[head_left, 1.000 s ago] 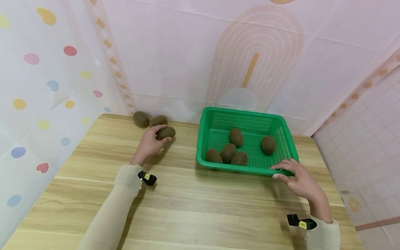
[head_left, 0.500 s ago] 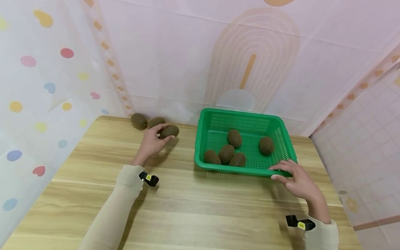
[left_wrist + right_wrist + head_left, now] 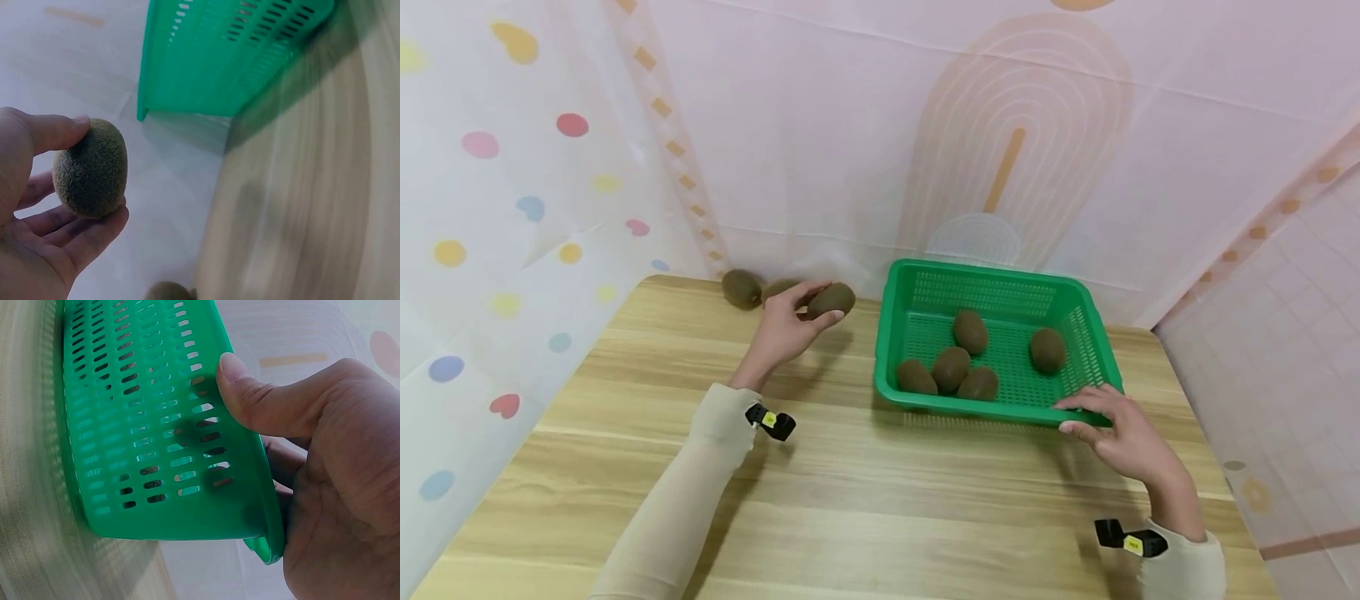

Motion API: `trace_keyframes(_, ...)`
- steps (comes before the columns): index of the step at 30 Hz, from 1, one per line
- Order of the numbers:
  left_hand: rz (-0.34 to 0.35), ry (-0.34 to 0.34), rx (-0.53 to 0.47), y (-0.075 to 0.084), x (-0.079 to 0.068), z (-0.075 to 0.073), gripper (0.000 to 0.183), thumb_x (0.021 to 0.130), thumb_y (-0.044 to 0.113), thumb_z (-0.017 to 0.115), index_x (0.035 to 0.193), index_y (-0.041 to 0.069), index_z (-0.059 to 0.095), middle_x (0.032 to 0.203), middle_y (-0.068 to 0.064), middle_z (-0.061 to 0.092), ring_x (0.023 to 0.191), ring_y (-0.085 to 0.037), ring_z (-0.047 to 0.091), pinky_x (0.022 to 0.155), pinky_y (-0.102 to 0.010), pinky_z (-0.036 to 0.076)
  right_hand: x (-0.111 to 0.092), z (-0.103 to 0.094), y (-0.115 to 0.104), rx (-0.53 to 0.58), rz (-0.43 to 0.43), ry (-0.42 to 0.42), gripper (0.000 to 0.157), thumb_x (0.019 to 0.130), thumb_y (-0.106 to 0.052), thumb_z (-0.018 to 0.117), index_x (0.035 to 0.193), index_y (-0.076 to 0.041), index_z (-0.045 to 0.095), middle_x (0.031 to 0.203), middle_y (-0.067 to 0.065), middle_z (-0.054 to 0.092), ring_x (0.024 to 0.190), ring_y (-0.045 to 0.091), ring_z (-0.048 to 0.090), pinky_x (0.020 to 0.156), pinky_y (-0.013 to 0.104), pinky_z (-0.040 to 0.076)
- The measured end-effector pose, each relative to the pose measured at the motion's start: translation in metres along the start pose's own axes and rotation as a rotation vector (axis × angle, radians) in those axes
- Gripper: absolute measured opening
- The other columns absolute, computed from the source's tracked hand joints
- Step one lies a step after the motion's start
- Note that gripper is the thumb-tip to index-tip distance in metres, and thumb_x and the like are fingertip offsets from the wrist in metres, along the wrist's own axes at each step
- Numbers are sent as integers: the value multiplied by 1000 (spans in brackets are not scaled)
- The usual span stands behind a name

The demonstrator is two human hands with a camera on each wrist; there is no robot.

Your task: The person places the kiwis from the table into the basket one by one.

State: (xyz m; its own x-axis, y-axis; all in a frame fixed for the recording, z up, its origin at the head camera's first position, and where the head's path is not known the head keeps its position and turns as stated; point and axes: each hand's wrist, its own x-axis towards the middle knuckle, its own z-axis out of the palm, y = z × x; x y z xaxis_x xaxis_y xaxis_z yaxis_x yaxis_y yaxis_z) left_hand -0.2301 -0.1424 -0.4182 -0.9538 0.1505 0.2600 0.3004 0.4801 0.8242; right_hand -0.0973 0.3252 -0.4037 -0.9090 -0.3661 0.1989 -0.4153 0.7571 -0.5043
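Between thumb and fingers my left hand (image 3: 786, 329) holds a brown fuzzy kiwi (image 3: 92, 169), lifted off the table, left of the basket. My right hand (image 3: 1123, 433) grips the near right corner of the green plastic basket (image 3: 1000, 412), thumb outside the wall and fingers over the rim, as the right wrist view also shows. Several kiwis lie in the basket: a cluster at the near left, with one kiwi (image 3: 1048, 351) apart on the right. Two more kiwis sit at the table's back left; one kiwi (image 3: 742, 288) shows whole, the other kiwi (image 3: 780, 290) is partly hidden behind my left hand.
The wooden table (image 3: 865, 500) meets a pale patterned cloth wall (image 3: 820, 150) at its back edge. More cloth hangs at the left and right sides. A small black camera is strapped at each wrist.
My left hand has raised the kiwi from beside the other two and carried it a little right and back. The right hand keeps its grip on the basket, which stays in place.
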Motion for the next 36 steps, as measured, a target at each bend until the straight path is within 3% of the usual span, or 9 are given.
trace_keyframes(10, 30, -39, -56, 25, 8, 2, 55, 81, 42, 71, 130, 25, 56, 126, 3, 58, 110, -12, 57, 85, -33, 53, 2, -1, -1, -4, 3, -1, 21, 86, -19, 69, 106, -24, 70, 103, -8, 62, 95, 7, 46, 81, 28, 40)
trace_keyframes(16, 54, -63, -72, 42, 11, 6, 55, 81, 43, 70, 131, 24, 55, 129, 2, 57, 111, -16, 58, 89, -38, 52, 2, -2, -3, -1, 6, 1, 20, 86, -19, 69, 106, -22, 70, 103, -7, 63, 95, 8, 46, 81, 28, 40)
trace_keyframes(36, 134, -129, -61, 73, 18, 24, 51, 82, 39, 71, 129, 23, 57, 123, 4, 59, 102, -12, 60, 84, -33, 53, 0, -1, -3, 6, 17, -1, 21, 85, -19, 69, 105, -26, 70, 103, -10, 62, 97, 5, 46, 82, 28, 40)
